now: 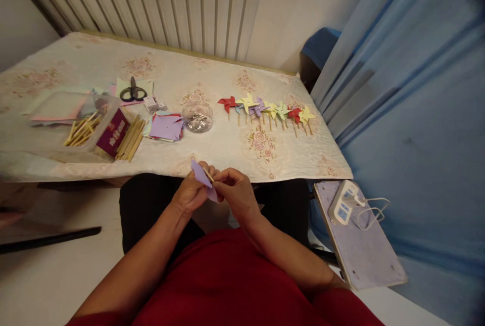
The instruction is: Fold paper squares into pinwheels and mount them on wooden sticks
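Above my lap, close to the table's front edge, my left hand (188,194) grips a piece of purple paper (200,173). The paper is partly hidden by the fingers. A short wooden stick (208,175) lies against it. The thumb and finger of my right hand (238,193) are pinched at the stick's near end; whether a pin is also there is too small to tell. Finished paper pinwheels (259,107) in red, yellow, purple and green lie in a row on the table. A clear round dish of small shiny pieces (198,118) stands left of them.
Left on the table are cut coloured paper squares (165,127), small boxes (154,104), black-handled scissors (133,92), a bundle of sticks (131,138) and a plastic box (81,153) of sticks. A power strip (344,203) sits on a small board by the blue curtain (413,139).
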The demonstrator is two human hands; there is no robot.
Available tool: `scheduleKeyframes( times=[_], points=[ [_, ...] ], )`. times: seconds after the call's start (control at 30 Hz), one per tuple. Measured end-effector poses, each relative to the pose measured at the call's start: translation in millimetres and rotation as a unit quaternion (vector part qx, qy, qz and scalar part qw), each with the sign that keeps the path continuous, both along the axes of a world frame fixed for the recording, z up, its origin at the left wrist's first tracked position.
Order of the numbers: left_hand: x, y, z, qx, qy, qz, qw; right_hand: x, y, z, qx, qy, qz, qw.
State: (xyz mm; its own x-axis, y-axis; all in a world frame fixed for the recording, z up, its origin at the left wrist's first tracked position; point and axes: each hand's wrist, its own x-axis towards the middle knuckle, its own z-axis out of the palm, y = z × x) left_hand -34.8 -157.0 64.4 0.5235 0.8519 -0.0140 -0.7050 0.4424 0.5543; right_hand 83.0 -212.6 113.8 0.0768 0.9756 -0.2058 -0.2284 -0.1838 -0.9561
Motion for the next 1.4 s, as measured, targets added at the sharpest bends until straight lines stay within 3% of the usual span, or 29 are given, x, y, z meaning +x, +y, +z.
scheduleKeyframes(
  times=[0.3,0.6,1.4],
  points=[
    [-0.3,1.6,-4.2,-0.012,0.011,0.016,1.000,-0.1,0.1,-1.3,0.006,-0.019,-0.012,1.000],
    [1.2,-1.3,6.6,-0.004,0.011,0.015,1.000,-1.5,-2.5,0.9,0.022,-0.035,-0.010,0.999],
    [-1.1,1.5,7.5,0.024,0.032,0.002,0.999,0.2,0.3,-3.4,0.020,-0.035,-0.013,0.999]
  ],
)
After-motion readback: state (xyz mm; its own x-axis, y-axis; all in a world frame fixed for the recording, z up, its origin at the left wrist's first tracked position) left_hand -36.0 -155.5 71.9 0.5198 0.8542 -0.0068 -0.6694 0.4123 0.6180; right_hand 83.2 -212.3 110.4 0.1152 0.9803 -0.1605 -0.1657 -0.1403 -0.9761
